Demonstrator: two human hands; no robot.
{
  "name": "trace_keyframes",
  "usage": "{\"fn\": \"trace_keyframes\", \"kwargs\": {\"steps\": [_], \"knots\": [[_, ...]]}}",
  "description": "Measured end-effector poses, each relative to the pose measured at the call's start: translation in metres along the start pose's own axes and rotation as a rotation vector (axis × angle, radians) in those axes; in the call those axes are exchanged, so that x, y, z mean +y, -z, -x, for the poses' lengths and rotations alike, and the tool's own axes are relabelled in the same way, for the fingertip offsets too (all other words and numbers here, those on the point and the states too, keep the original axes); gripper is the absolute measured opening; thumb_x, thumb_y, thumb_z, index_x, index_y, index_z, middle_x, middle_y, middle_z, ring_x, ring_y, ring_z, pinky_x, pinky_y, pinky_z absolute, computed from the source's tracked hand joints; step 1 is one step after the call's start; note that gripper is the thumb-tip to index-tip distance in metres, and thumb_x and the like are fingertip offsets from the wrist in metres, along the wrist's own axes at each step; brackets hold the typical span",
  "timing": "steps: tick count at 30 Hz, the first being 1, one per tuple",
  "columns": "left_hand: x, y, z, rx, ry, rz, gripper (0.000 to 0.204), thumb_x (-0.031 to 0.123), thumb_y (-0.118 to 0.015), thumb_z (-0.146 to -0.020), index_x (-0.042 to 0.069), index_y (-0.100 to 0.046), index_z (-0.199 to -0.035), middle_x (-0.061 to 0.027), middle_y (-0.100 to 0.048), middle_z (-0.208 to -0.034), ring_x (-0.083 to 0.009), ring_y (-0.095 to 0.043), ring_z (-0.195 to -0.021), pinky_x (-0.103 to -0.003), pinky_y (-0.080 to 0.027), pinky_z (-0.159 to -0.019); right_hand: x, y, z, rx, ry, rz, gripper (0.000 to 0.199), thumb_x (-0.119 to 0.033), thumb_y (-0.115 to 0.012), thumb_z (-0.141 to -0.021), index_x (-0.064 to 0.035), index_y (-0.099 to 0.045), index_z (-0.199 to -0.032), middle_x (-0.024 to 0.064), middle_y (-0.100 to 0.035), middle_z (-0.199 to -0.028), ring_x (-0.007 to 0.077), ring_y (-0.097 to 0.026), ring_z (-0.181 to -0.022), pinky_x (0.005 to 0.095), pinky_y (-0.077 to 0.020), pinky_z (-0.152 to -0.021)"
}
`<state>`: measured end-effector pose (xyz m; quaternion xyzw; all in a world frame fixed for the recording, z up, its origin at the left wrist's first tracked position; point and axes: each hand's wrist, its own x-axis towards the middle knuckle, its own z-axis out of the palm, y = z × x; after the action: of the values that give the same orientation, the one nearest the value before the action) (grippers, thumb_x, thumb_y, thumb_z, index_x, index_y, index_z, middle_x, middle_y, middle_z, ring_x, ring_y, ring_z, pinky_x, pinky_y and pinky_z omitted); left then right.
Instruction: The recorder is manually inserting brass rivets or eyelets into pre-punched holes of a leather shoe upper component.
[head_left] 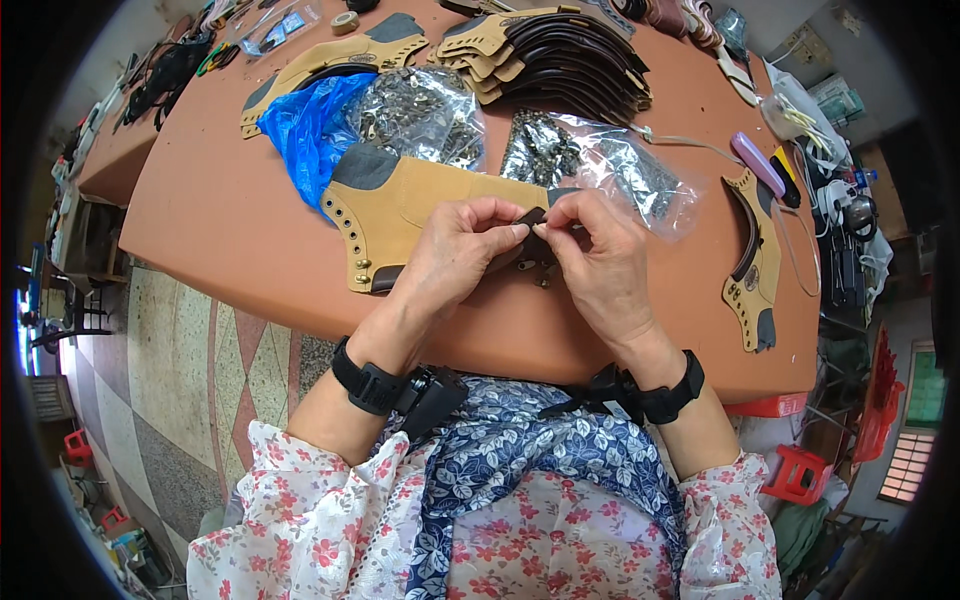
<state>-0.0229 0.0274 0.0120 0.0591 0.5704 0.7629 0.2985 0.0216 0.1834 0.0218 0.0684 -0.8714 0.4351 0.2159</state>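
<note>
A tan boot upper (405, 205) with grey patches and a dark brown lining lies across the table in front of me. Small brass lace hooks (363, 272) and a row of eyelets run down its left end. My left hand (450, 245) is closed on the upper's dark edge, thumb and forefinger pinching it. Close against the same spot, my right hand (603, 262) makes a pinch; whatever is between its fingertips is too small to make out. A few loose metal fittings (543, 270) show on the table between my hands.
Beyond the upper sit two clear bags of metal fittings (425, 115) (610, 170) and a blue plastic bag (305, 130). A stack of uppers (570, 65) stands at the back. Another upper (765, 260) and a purple-handled tool (757, 163) lie at right.
</note>
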Motion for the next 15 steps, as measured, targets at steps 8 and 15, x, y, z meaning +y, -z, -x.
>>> {"fn": "trace_keyframes", "kwargs": {"steps": [8,15], "knots": [[-0.007,0.002,0.000,-0.022,-0.122,-0.148,0.017,0.007,-0.056,-0.086,-0.004,-0.062,-0.099,-0.0009,-0.062,-0.083,-0.0043,-0.054,-0.073,-0.019,-0.045,-0.064,-0.001,0.003,-0.001,-0.023,-0.094,-0.010,0.015,-0.002,-0.065,-0.072,-0.0004,-0.060,-0.087,0.0129,-0.060,-0.079,0.0273,-0.059,-0.072,0.0339,-0.0478,-0.066],[-0.008,0.002,-0.002,-0.020,-0.184,-0.307,0.020,0.010,-0.056,-0.087,-0.004,-0.064,-0.098,0.0003,-0.062,-0.080,-0.0041,-0.052,-0.071,-0.020,-0.043,-0.062,0.010,0.006,0.003,-0.135,-0.322,-0.246,0.015,-0.008,-0.066,-0.077,0.0015,-0.064,-0.087,0.0098,-0.064,-0.077,0.0173,-0.060,-0.069,0.0274,-0.0482,-0.064]]}}
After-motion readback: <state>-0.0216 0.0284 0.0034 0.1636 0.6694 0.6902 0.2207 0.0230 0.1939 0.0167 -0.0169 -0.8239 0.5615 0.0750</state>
